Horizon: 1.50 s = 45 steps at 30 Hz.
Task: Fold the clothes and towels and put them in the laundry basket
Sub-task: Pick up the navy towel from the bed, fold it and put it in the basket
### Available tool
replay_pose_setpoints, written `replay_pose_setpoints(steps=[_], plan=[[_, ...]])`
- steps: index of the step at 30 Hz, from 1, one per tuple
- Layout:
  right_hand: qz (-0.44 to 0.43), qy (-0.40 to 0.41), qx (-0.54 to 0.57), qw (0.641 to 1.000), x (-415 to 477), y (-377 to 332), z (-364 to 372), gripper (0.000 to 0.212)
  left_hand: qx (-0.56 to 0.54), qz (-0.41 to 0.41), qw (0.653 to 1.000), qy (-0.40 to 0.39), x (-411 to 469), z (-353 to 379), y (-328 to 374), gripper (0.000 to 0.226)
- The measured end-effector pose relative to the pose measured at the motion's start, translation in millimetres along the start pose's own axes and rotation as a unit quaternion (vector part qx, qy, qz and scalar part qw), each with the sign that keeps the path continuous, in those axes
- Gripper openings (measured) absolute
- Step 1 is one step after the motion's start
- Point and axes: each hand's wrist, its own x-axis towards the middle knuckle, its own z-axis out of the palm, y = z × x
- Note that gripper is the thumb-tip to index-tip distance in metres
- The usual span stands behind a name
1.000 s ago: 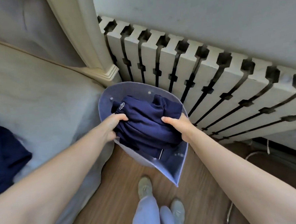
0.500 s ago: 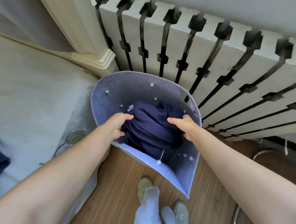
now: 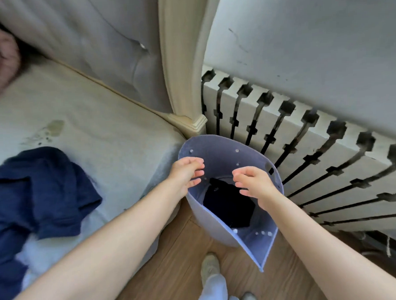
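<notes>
A lavender felt laundry basket [image 3: 219,222] stands on the wood floor between the bed and the radiator. A folded navy garment [image 3: 229,205] lies deep inside it. My left hand [image 3: 188,172] hovers over the basket's left rim, fingers loosely curled and empty. My right hand [image 3: 254,183] hangs above the basket's opening, fingers apart, holding nothing. A crumpled navy blue shirt [image 3: 34,195] lies on the bed at the left, with something white [image 3: 39,252] under its lower edge.
The bed [image 3: 95,137] with a padded grey headboard [image 3: 109,51] fills the left. A cream bedpost [image 3: 183,59] and a white slatted radiator cover [image 3: 307,148] stand right behind the basket. My feet [image 3: 213,284] are on the wood floor below it.
Both hands have let go of the navy garment, which now lies at the basket's bottom, and have lifted above the rim. The view has tilted up and left, showing the bed and the shirt.
</notes>
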Motion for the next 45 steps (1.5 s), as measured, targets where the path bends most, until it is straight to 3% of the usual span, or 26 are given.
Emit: replay_pose_setpoints(steps=[7, 14, 17, 27, 34, 38, 45], plan=[[-0.059, -0.058, -0.037, 0.996, -105.5, -79.8, 52.3, 0.012, -0.082, 0.024, 0.995, 0.045, -118.0, -67.1, 31.8, 0.013], [-0.086, -0.16, -0.095, 0.979, -156.1, -105.7, 137.9, 0.006, -0.134, 0.018, 0.984, 0.115, -169.2, -152.2, 12.4, 0.015], [-0.079, -0.187, -0.11, 0.973, -165.4, -109.8, 180.5, 0.013, -0.137, 0.007, 0.979, 0.15, -169.9, -193.7, -1.5, 0.016], [-0.046, -0.223, -0.178, 0.957, -154.0, -106.2, 340.7, 0.004, -0.123, -0.041, 0.967, 0.219, -144.3, -371.9, -49.0, 0.011], [-0.021, -0.247, -0.222, 0.943, -122.2, -93.9, 464.6, 0.024, -0.075, -0.073, 0.958, 0.269, -106.6, -495.0, -79.4, 0.015], [-0.014, -0.226, -0.241, 0.944, -96.7, -83.4, 507.3, 0.01, -0.027, -0.079, 0.954, 0.287, -79.7, -538.0, -97.4, 0.013], [-0.033, -0.182, -0.355, 0.916, -49.5, -73.8, 557.0, 0.062, 0.039, -0.124, 0.942, 0.311, -30.9, -588.6, -129.7, 0.044]])
